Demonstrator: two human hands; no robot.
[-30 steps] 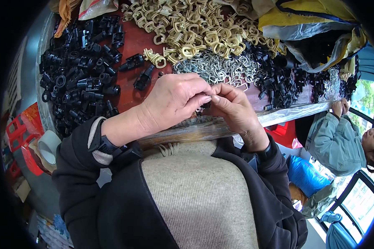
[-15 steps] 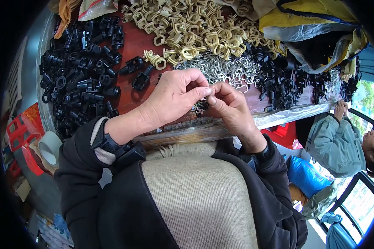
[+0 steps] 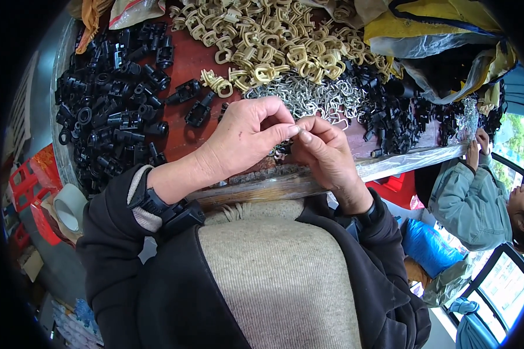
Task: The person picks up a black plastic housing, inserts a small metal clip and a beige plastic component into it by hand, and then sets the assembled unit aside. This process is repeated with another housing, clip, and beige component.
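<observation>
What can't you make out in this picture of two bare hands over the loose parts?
All in the head view:
- Whatever the bare left hand and bare right hand may pinch: covered by their fingertips.
- Part of the pile of silvery bent-metal pieces: behind the left hand.
- Contents of the yellow plastic sack: lost in dark shadow.
- Far end of the tan plastic loop-shaped parts: cut off by the top edge.

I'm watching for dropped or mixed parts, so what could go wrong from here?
Anything small pinched where the left hand and right hand meet could slip and perhaps fall over the nearby table edge; whether they hold something is hard to see. The metal clips lie right against the cream parts, so the two might get mixed.
</observation>
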